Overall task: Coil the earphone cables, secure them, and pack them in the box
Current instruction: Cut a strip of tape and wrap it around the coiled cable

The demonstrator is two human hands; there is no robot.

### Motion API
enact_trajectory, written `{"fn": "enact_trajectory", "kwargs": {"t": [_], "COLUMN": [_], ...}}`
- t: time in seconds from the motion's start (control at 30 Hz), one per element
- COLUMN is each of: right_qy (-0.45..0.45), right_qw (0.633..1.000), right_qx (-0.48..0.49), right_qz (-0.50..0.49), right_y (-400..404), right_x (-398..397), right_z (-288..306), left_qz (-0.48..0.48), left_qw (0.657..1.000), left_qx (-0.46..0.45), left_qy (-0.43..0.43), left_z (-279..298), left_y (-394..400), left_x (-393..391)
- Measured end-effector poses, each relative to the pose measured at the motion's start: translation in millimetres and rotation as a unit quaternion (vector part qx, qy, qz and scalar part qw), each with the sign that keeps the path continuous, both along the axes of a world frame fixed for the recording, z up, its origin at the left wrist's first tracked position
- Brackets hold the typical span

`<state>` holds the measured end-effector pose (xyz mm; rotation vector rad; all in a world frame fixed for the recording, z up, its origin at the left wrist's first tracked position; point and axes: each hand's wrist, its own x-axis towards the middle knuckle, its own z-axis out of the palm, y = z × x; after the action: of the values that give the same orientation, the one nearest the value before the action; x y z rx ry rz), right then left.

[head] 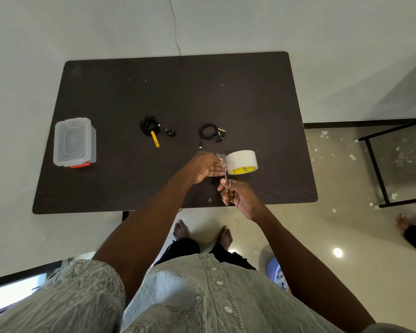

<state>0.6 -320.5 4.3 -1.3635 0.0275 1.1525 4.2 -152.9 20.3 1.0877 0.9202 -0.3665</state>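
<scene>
Two coiled black earphone cables lie mid-table: one (149, 126) with a yellow strap, the other (209, 131) to its right with its plug trailing toward me. A clear plastic box (74, 141) with a red latch stands at the left. Near the front edge a roll of tape (241, 162) stands on the table. My left hand (205, 165) pinches the free end of the tape, pulled out from the roll. My right hand (237, 193) grips small scissors (225, 175), blades at the tape strip.
The dark table (178, 92) stands against a white wall. A black metal frame (380, 169) stands on the tiled floor at the right, with paper scraps around. Another person's foot (404, 223) shows at the far right. My bare feet are under the table's front edge.
</scene>
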Motion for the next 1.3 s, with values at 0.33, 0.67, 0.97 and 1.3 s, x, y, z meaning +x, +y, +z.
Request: {"fn": "enact_trajectory", "kwargs": {"t": [0.33, 0.67, 0.97, 1.3], "right_qy": [-0.338, -0.647, -0.652, -0.389], "right_qw": [0.919, 0.726, 0.720, 0.862], "right_qx": [-0.181, -0.233, -0.234, -0.232], "right_qz": [-0.098, 0.001, 0.034, -0.228], "right_y": [4.1, 11.9, 5.0, -1.0], "right_x": [11.2, 38.2, 38.2, 56.9], "right_z": [19.7, 23.3, 17.1, 23.3], "left_qz": [-0.020, -0.043, -0.013, -0.022], "left_qw": [0.999, 0.998, 0.997, 0.999], "left_qx": [-0.003, 0.006, 0.066, 0.042], "left_qy": [-0.035, -0.044, -0.048, -0.026], "left_z": [4.7, 7.2, 5.7, 7.6], "left_y": [3.4, -0.3, 4.5, 7.5], "left_x": [-4.7, -4.2, -2.9, -5.2]}}
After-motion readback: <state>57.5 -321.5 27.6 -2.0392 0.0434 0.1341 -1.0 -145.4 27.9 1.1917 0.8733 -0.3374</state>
